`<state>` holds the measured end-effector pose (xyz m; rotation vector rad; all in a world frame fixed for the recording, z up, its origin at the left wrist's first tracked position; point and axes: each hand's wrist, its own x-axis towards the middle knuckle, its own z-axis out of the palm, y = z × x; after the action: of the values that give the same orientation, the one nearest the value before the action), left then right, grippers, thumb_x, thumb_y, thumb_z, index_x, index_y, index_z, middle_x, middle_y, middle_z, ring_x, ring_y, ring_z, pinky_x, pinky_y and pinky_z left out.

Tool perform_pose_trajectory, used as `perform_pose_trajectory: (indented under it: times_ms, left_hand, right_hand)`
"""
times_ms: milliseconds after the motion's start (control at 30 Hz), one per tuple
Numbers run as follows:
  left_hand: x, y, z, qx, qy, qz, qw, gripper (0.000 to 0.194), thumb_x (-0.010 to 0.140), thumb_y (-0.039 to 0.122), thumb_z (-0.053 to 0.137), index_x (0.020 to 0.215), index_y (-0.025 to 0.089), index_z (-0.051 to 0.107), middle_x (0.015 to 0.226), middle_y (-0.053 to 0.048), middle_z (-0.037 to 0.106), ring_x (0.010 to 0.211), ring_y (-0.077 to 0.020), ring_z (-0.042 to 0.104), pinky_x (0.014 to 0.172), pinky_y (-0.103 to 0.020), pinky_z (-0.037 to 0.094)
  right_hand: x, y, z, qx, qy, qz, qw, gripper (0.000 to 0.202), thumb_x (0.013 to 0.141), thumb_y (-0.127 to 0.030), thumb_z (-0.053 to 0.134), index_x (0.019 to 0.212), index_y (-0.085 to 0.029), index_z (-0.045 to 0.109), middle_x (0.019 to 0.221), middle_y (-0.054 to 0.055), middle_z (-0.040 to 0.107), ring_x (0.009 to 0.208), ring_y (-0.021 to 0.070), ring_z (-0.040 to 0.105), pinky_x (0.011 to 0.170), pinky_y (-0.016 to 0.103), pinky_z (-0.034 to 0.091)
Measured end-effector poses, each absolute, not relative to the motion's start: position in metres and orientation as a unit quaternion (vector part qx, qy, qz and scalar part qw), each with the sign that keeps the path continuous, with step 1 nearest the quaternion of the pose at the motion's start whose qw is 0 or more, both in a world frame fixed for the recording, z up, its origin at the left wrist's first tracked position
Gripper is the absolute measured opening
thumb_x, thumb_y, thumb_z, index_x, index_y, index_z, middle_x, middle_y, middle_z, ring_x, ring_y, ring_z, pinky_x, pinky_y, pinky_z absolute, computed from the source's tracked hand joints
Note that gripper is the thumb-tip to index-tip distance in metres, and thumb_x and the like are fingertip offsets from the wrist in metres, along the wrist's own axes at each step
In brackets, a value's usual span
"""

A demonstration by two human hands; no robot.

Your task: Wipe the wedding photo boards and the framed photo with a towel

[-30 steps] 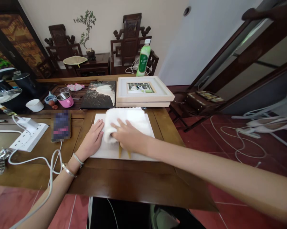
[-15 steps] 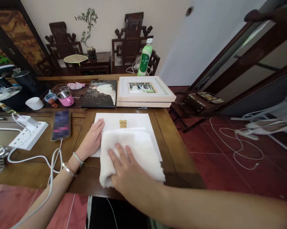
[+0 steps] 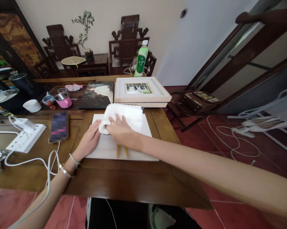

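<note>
A white board (image 3: 105,149) lies flat on the wooden table. My left hand (image 3: 91,138) rests on its left edge with the fingers stretched out, close to a folded white towel (image 3: 127,113). The towel lies across the far part of the board and reaches past its far edge. My right hand (image 3: 119,128) is on the towel's near left part, fingers spread over the top and thumb by the folded edge. Below this hand, two pointed legs of a yellow figure (image 3: 118,151) show on the board. The rest of the figure is hidden by hand and towel.
Beyond the board are stacked pale picture frames (image 3: 166,95), a dark picture panel (image 3: 86,100) and a green bottle (image 3: 140,60). To the left sit a phone (image 3: 59,127), a white power strip (image 3: 26,140) with looping cables, and a pink mug (image 3: 66,102).
My right hand has slid the towel away from me, from the board's near side to its far side. The figure's legs are now uncovered, its head covered. My left hand stays put.
</note>
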<state>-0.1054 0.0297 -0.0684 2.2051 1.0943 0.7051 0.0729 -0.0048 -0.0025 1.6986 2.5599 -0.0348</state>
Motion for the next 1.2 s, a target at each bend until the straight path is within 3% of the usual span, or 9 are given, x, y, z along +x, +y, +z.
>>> perform_pose_trajectory:
  times_ms: [200, 367, 467, 567, 700, 833, 933, 1033, 1200]
  left_hand:
    - [-0.105, 0.029, -0.059, 0.702, 0.452, 0.392, 0.385, 0.060, 0.098, 0.049, 0.032, 0.143, 0.010, 0.044, 0.152, -0.011, 0.041, 0.142, -0.0219, 0.037, 0.119, -0.037, 0.024]
    - [-0.101, 0.022, -0.055, 0.732, 0.458, 0.372, 0.341, 0.060, 0.099, 0.049, 0.027, 0.143, 0.012, 0.045, 0.152, -0.010, 0.042, 0.142, -0.0204, 0.037, 0.120, -0.037, 0.023]
    - [-0.099, 0.019, -0.057, 0.773, 0.440, 0.354, 0.289, 0.060, 0.099, 0.049, 0.028, 0.142, 0.011, 0.045, 0.151, -0.012, 0.043, 0.141, -0.0207, 0.039, 0.120, -0.040, 0.024]
    - [-0.099, 0.019, -0.061, 0.803, 0.430, 0.329, 0.249, 0.059, 0.099, 0.047, 0.028, 0.140, 0.009, 0.048, 0.149, -0.015, 0.045, 0.140, -0.0221, 0.039, 0.119, -0.042, 0.025]
    - [-0.100, 0.021, -0.065, 0.825, 0.428, 0.291, 0.227, 0.057, 0.100, 0.043, 0.026, 0.135, 0.008, 0.053, 0.147, -0.016, 0.047, 0.141, -0.0236, 0.038, 0.119, -0.044, 0.025]
    - [-0.099, 0.023, -0.064, 0.841, 0.418, 0.269, 0.214, 0.052, 0.100, 0.039, 0.029, 0.134, 0.010, 0.055, 0.145, -0.015, 0.050, 0.141, -0.0244, 0.038, 0.119, -0.046, 0.024]
    - [-0.098, 0.022, -0.062, 0.847, 0.413, 0.268, 0.203, 0.047, 0.100, 0.036, 0.031, 0.133, 0.015, 0.057, 0.145, -0.011, 0.051, 0.140, -0.0245, 0.040, 0.119, -0.047, 0.024]
    - [-0.098, 0.022, -0.063, 0.845, 0.412, 0.275, 0.201, 0.046, 0.099, 0.036, 0.032, 0.131, 0.016, 0.059, 0.143, -0.011, 0.053, 0.139, -0.0254, 0.041, 0.119, -0.048, 0.023]
    - [-0.100, 0.023, -0.065, 0.847, 0.406, 0.277, 0.202, 0.046, 0.099, 0.037, 0.034, 0.131, 0.015, 0.058, 0.143, -0.012, 0.054, 0.138, -0.0252, 0.043, 0.119, -0.047, 0.023]
  right_hand:
    - [0.053, -0.030, -0.009, 0.475, 0.880, 0.005, 0.017, 0.038, 0.093, -0.007, 0.040, 0.120, -0.013, 0.066, 0.147, 0.024, 0.042, 0.135, 0.0450, 0.037, 0.105, 0.067, 0.031]
    - [0.060, -0.096, -0.007, 0.322, 0.946, 0.019, -0.002, 0.030, 0.095, -0.018, 0.045, 0.098, -0.015, 0.074, 0.143, 0.022, 0.049, 0.130, 0.0448, 0.044, 0.101, 0.068, 0.035]
    - [0.069, -0.111, -0.004, 0.336, 0.942, -0.022, -0.002, 0.027, 0.094, -0.018, 0.047, 0.092, -0.016, 0.074, 0.141, 0.022, 0.051, 0.129, 0.0441, 0.045, 0.101, 0.068, 0.036]
    - [0.079, -0.099, -0.003, 0.372, 0.926, -0.068, 0.006, 0.024, 0.085, -0.011, 0.053, 0.098, -0.013, 0.073, 0.140, 0.022, 0.052, 0.132, 0.0447, 0.041, 0.104, 0.066, 0.034]
    - [0.094, -0.056, -0.001, 0.450, 0.887, -0.101, -0.010, 0.036, 0.074, 0.001, 0.049, 0.101, -0.010, 0.070, 0.130, 0.021, 0.059, 0.133, 0.0407, 0.039, 0.105, 0.057, 0.035]
    - [0.102, -0.008, 0.009, 0.507, 0.847, -0.145, -0.064, 0.039, 0.075, 0.001, 0.043, 0.103, -0.010, 0.067, 0.106, 0.018, 0.068, 0.106, 0.0315, 0.060, 0.085, 0.039, 0.047]
    - [0.096, 0.022, 0.020, 0.490, 0.852, -0.157, -0.092, 0.040, 0.077, -0.001, 0.039, 0.106, -0.014, 0.064, 0.111, 0.014, 0.068, 0.096, 0.0246, 0.063, 0.077, 0.031, 0.046]
    - [0.081, 0.043, 0.028, 0.470, 0.861, -0.168, -0.101, 0.036, 0.078, -0.003, 0.040, 0.100, -0.016, 0.065, 0.112, 0.011, 0.069, 0.097, 0.0220, 0.061, 0.076, 0.027, 0.043]
    - [0.072, 0.051, 0.036, 0.462, 0.866, -0.175, -0.077, 0.026, 0.079, -0.006, 0.043, 0.087, -0.018, 0.065, 0.097, 0.009, 0.070, 0.083, 0.0208, 0.061, 0.065, 0.027, 0.039]
